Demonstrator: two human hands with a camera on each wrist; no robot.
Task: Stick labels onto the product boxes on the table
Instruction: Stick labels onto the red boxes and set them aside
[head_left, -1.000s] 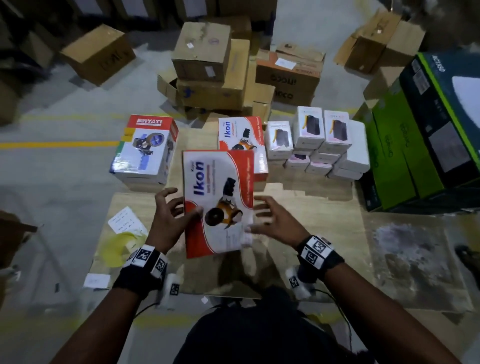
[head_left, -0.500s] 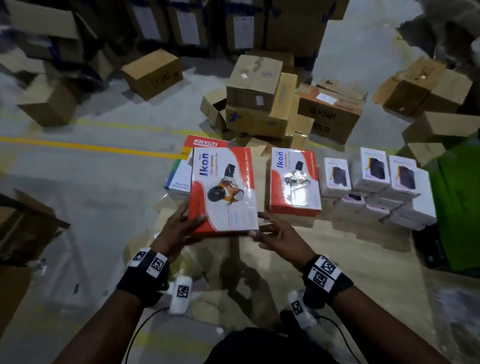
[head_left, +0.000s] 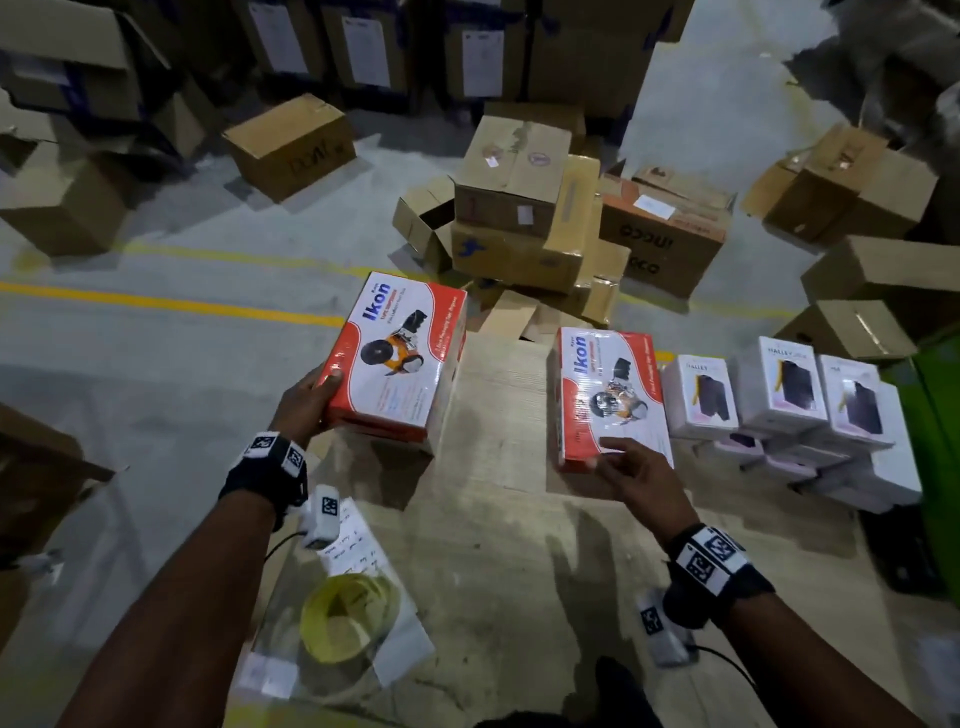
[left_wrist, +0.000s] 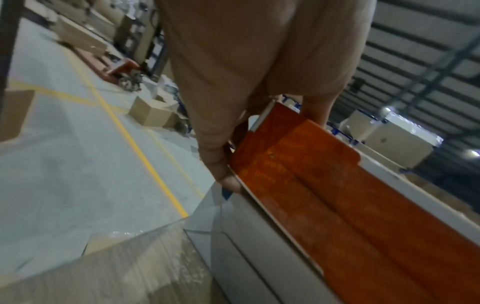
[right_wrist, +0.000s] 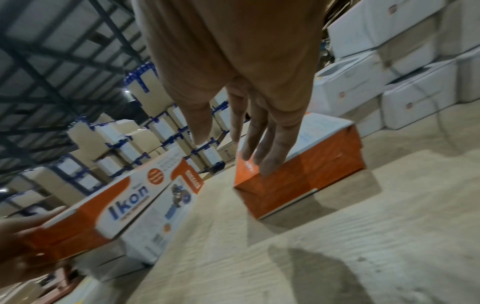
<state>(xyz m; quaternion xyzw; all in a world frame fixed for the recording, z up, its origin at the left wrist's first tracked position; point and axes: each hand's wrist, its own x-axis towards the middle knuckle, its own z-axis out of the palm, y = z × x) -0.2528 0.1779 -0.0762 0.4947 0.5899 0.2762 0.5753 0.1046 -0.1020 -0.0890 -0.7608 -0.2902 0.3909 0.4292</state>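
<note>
Red-and-white Ikon boxes (head_left: 397, 358), yellow floor line (head_left: 171, 304), black-and-white checked wristbands (head_left: 272, 452)

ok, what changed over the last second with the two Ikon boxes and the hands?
The held Ikon box went from both hands, in front of the person, to the table's left side, onto another box; only the left hand grips it now. The right hand let go and reaches, open, to the second Ikon box, which stayed put, like the white boxes.
</note>
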